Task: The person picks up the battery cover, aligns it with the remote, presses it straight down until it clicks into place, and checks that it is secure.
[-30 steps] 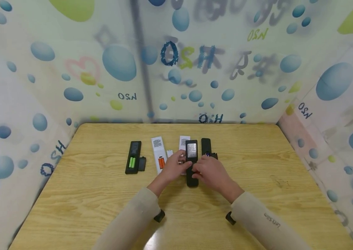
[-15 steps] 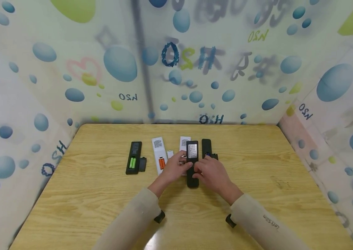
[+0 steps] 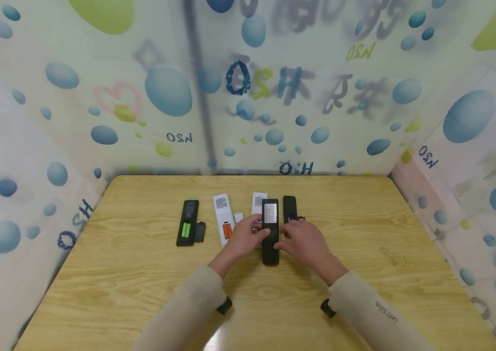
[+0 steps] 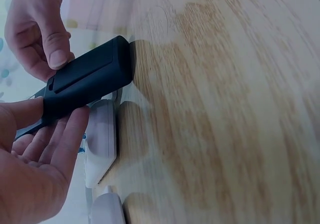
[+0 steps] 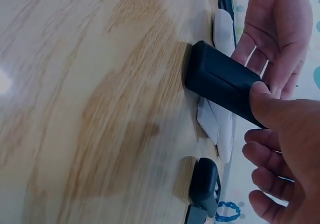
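My left hand grips a black remote control from its left side, back face up with a silver label at the far part. In the left wrist view the remote is tilted, its near end close to the table, and the battery cover is on. My right hand is at the remote's right side. Its thumb touches the back near the cover's edge in the right wrist view, while its other fingers are spread off the remote. Behind the held remote lies a white remote, partly hidden.
To the left lie a black remote with green batteries, its loose cover, a white remote with orange batteries and a white cover. Beyond my right hand is another black remote in an open state, partly hidden. The wooden table carries them.
My right hand has drawn slightly to the right, its fingers spreading away from the remote. My left hand and the held remote have stayed nearly in place.
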Demonstrator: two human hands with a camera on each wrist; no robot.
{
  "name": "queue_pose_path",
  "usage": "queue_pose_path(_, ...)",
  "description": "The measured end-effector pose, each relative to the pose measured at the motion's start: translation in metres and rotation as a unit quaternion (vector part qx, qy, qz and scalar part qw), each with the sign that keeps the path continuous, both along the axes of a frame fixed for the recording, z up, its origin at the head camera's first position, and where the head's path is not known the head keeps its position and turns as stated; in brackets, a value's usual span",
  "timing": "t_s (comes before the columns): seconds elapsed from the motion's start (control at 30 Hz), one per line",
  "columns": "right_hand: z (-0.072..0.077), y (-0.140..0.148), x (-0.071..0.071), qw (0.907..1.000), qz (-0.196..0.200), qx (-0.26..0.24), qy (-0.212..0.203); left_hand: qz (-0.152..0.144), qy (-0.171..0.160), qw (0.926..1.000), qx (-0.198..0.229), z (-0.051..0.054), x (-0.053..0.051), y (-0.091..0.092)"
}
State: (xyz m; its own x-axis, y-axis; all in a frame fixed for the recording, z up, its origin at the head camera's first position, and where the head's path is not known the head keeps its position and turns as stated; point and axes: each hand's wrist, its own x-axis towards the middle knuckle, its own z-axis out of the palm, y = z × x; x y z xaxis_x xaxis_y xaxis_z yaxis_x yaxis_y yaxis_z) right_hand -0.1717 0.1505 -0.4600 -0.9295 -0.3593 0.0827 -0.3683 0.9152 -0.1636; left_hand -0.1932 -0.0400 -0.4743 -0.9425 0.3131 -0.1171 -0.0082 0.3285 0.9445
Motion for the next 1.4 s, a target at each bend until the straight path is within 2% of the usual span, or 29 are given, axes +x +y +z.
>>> queue_pose_path(0.13,-0.001,-0.0011,-0.0013,0.9997,0.015,0.017,0.01,0.002,0.002,1.0,0.005,0.0001,0.0006,-0.0002)
queue_pose_path(0.23,-0.0007,-0.0028,-0.0015,0.9998,0.009,0.017,0.002,0.004,0.0,0.9999,0.01,-0.0003,0.0009,-0.0003)
queue_pose_path(0.47,-0.0002,-0.005,-0.0018,0.9999,-0.001,-0.004,-0.015,0.01,-0.004,0.9999,0.007,-0.0008,0.0007,-0.0006)
queue_pose_path(1.0,-0.0011,-0.0072,-0.0017,0.9993,-0.018,-0.028,-0.019,0.019,0.003,0.9997,-0.012,0.0013,0.0025,0.001)
queue_pose_path(1.2,-0.0025,-0.0083,-0.0024,0.9978,-0.033,-0.048,-0.033,0.024,0.001,0.9996,-0.011,0.002,0.0026,0.0027)
queue_pose_path(1.4,-0.002,-0.0086,-0.0027,0.9978,-0.032,-0.05,-0.029,0.029,-0.002,0.9996,-0.007,0.0009,0.0017,0.0026)
